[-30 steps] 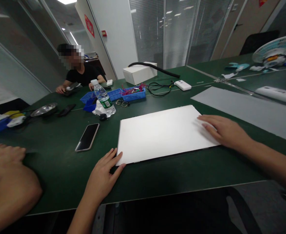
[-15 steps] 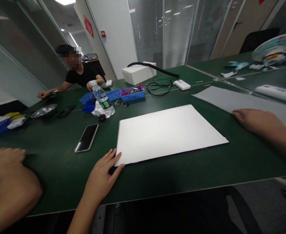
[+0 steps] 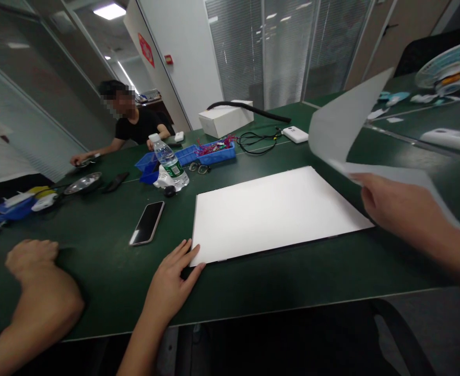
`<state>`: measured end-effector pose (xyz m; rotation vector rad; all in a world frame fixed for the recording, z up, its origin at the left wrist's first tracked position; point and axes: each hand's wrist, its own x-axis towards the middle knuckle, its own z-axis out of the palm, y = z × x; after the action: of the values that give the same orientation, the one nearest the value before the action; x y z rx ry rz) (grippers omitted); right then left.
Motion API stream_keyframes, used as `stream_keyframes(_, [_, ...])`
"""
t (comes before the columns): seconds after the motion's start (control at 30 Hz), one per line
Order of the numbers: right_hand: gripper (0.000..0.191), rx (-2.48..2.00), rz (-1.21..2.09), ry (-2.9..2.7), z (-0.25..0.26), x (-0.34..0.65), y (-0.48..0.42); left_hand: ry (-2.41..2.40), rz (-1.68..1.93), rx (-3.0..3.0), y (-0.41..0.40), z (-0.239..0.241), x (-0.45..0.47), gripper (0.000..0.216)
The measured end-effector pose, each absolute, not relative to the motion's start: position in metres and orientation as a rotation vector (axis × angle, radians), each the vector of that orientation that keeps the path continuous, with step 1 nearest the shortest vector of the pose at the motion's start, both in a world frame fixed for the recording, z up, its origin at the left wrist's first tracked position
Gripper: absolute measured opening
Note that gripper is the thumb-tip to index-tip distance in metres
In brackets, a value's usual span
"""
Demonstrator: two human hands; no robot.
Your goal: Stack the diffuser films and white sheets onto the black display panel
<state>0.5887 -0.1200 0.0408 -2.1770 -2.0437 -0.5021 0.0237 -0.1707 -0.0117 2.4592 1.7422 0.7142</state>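
A flat, glowing white rectangular panel [image 3: 272, 216] with a thin dark edge lies on the green table. My left hand [image 3: 175, 274] rests on its near left corner, fingers spread and touching the surface. At the right, my right hand [image 3: 390, 201] pinches the edge of a large white sheet of paper [image 3: 339, 120]. That sheet is lifted and bent, its far end curling upward, and part of it lies behind my right hand and forearm. A phone [image 3: 147, 223] lies to the left of the panel.
Beyond the panel are a water bottle [image 3: 170, 164], a blue tray of small parts [image 3: 216, 154], a white box [image 3: 225, 121] and a black cable [image 3: 259, 142]. Another person's forearm [image 3: 44, 292] rests at the left. Someone sits across the table [image 3: 108, 292].
My right hand has moved left, raising the sheet of paper off the table so that it bends upward. My left hand stays on the panel's corner. The view has shifted slightly.
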Motion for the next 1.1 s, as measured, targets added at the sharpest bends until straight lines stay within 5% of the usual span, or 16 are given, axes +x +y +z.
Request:
stream_keyframes(0.13, [0.051,-1.374,-0.474,-2.422,0.018,0.545,-0.136,1.734,0.715,2.465,-0.171,-0.01,0.024,0.053])
stream_keyframes(0.23, [0.048,-1.174,-0.445,-2.49,-0.002,0.526,-0.142,1.743,0.717,2.459,-0.171,-0.01,0.025,0.05])
stream_keyframes(1.1, [0.039,-0.963,-0.257,-2.567,-0.001,0.475,-0.145,1.711,0.687,2.466,-0.173,-0.006,0.025,0.055])
